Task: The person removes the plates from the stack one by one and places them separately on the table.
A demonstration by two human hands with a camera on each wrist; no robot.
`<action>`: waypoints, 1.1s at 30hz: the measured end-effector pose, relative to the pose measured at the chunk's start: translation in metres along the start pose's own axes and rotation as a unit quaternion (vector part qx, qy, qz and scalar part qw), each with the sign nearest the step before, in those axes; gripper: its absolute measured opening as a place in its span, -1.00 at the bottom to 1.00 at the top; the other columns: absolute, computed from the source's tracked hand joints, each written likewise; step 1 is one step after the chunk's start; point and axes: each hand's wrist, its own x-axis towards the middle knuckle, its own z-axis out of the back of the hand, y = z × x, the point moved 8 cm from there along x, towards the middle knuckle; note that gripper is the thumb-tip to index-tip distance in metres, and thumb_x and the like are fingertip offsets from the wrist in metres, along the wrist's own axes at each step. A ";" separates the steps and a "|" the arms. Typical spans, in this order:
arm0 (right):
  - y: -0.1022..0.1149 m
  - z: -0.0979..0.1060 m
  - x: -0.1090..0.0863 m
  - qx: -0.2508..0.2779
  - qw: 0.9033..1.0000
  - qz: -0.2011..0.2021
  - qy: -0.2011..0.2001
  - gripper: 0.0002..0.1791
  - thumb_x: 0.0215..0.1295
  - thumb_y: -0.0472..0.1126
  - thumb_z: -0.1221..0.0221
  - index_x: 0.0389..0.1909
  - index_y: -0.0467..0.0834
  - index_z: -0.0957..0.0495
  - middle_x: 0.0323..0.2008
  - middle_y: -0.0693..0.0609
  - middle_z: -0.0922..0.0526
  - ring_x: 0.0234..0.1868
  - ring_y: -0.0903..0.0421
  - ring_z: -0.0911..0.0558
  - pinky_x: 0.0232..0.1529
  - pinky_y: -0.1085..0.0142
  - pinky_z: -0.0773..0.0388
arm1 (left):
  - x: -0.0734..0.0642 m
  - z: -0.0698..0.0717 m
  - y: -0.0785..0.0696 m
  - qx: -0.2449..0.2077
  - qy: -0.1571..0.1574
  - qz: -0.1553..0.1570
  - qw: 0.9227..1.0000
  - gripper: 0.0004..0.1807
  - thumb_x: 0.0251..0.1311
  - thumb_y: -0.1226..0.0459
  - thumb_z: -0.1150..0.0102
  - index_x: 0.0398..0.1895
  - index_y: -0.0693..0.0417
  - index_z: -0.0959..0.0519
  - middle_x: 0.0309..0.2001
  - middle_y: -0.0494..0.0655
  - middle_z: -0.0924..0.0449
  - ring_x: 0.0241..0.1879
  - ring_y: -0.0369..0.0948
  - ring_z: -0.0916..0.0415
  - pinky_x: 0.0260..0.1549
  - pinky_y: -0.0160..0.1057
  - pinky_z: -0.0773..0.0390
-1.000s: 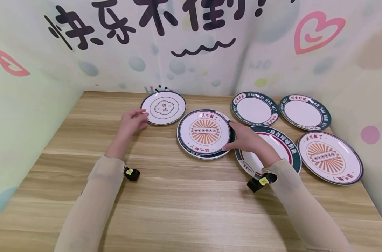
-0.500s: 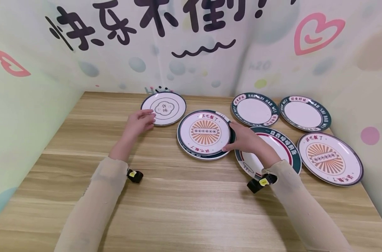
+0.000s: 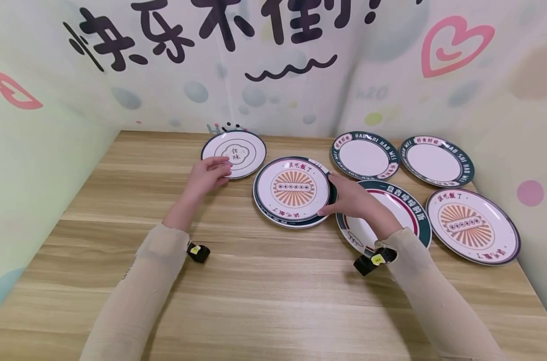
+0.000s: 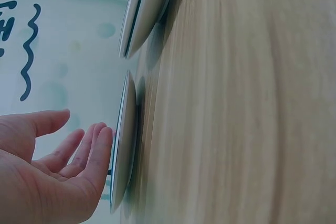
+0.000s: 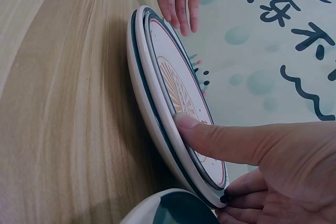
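My left hand (image 3: 210, 175) hovers over the front edge of a small white plate (image 3: 251, 155) with a thin blue rim. Its fingers are loosely bent, and the left wrist view shows nothing between them and the thumb. My right hand (image 3: 351, 196) grips the right rim of two stacked plates (image 3: 294, 188). The upper one has an orange sunburst print; the lower one's dark green rim (image 5: 137, 61) shows beneath it. In the right wrist view my thumb (image 5: 194, 129) lies on the upper plate's edge, and the fingers are partly hidden by the rim.
A green-and-red-rimmed plate (image 3: 390, 213) lies under my right wrist. Two green-rimmed plates (image 3: 365, 156) sit at the back right, beside another sunburst plate (image 3: 473, 225) near the table's right edge. A printed wall covering (image 3: 278, 100) rises behind the wooden table (image 3: 273, 291).
My left hand has moved right, from the small plate's left side to over its front edge. The right hand and the plates have stayed in place.
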 end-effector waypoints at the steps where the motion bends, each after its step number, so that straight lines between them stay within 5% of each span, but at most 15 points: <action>1: 0.000 0.000 0.000 0.000 1.000 0.002 0.000 0.15 0.15 0.04 -0.43 0.55 -0.34 0.04 0.57 -0.31 0.01 0.57 -0.28 -0.04 0.55 -0.11 -0.07 | 0.000 -0.001 -0.001 0.000 0.000 0.000 1.000 -0.48 0.44 0.30 -0.07 0.42 0.22 -0.32 0.36 0.13 -0.46 -0.03 -0.31 -0.54 0.12 -0.31 -0.62; 14: 0.000 0.000 0.001 0.004 1.000 0.003 -0.001 0.15 0.13 0.03 -0.44 0.55 -0.33 0.04 0.57 -0.30 0.02 0.57 -0.28 -0.04 0.55 -0.12 -0.08 | 0.001 -0.023 -0.003 -0.006 0.031 -0.012 0.999 -0.47 0.40 0.39 -0.09 0.41 0.29 -0.32 0.35 0.22 -0.44 0.25 -0.03 -0.48 0.26 -0.12 -0.54; 28: -0.001 0.001 0.000 0.003 1.000 0.002 0.002 0.15 0.14 0.03 -0.43 0.55 -0.33 0.04 0.57 -0.30 0.03 0.57 -0.28 -0.03 0.55 -0.12 -0.07 | -0.003 -0.038 -0.002 0.015 0.042 -0.024 0.999 -0.47 0.36 0.41 -0.13 0.38 0.30 -0.35 0.31 0.26 -0.46 0.00 -0.21 -0.55 0.24 -0.12 -0.56; 33: 0.000 0.001 0.000 0.003 1.000 0.001 0.001 0.15 0.13 0.02 -0.44 0.55 -0.33 0.04 0.57 -0.30 0.03 0.57 -0.28 -0.03 0.55 -0.12 -0.07 | -0.004 -0.044 -0.001 0.038 0.052 -0.030 0.997 -0.47 0.34 0.41 -0.16 0.36 0.31 -0.37 0.30 0.26 -0.48 0.14 -0.06 -0.54 0.21 -0.10 -0.59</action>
